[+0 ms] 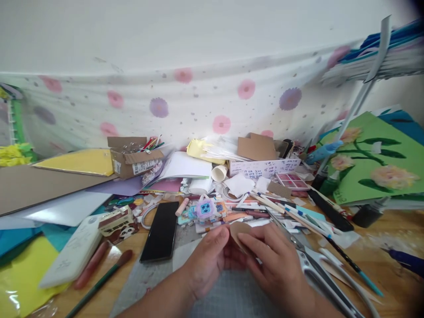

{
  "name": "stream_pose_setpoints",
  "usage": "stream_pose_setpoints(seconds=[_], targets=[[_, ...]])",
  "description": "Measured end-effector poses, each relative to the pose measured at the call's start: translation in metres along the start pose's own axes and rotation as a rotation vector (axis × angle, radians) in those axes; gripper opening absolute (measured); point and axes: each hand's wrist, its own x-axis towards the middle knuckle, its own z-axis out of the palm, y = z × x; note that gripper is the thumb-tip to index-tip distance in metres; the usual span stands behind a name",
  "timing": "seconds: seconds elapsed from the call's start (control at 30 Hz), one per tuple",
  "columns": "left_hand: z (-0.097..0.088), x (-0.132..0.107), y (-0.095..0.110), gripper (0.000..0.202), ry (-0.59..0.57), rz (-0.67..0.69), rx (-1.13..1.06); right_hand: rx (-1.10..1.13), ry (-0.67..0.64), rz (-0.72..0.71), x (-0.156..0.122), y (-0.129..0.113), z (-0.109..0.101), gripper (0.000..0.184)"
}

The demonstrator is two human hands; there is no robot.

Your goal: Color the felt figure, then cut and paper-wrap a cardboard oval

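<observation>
Low in the middle of the view, my two hands meet over a grey cutting mat (228,296). Between them is a small piece of brown cardboard (239,230) with a rounded edge. My right hand (273,260) grips it, thumb and fingers pressed on its face and edge. On the other side, my left hand (210,256) is curled with its thumb against the cardboard's left edge; its fingertips are partly hidden behind the piece. Just beyond the hands lie pens, markers and a small purple and blue crocheted square (206,207).
A black phone (160,232) lies left of my hands. Large scissors (324,274) rest at the right, beside long paintbrushes (308,223). Farther left are a brush with a green handle (99,285) and a small panda box (119,224). Cardboard boxes (135,159) stand along the back.
</observation>
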Motion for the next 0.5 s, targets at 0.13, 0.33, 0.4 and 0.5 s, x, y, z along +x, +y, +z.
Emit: stream_pose_setpoints(seconds=[0.13,0.33,0.4,0.5], targets=[[0.002,0.001,0.003,0.032,0.104,0.017,0.0,0.094,-0.149,0.018,0.001,-0.008,0.001,0.026],[0.0,0.004,0.006,0.024,0.161,0.056,0.339,0.213,0.025,0.267,-0.002,0.016,-0.001,0.026],[-0.001,0.005,0.006,0.024,0.152,0.074,0.405,0.38,-0.047,0.552,-0.001,0.029,-0.002,0.028],[-0.002,0.005,0.004,0.026,0.126,0.096,0.513,0.737,-0.223,0.886,0.0,0.042,-0.002,0.033]])
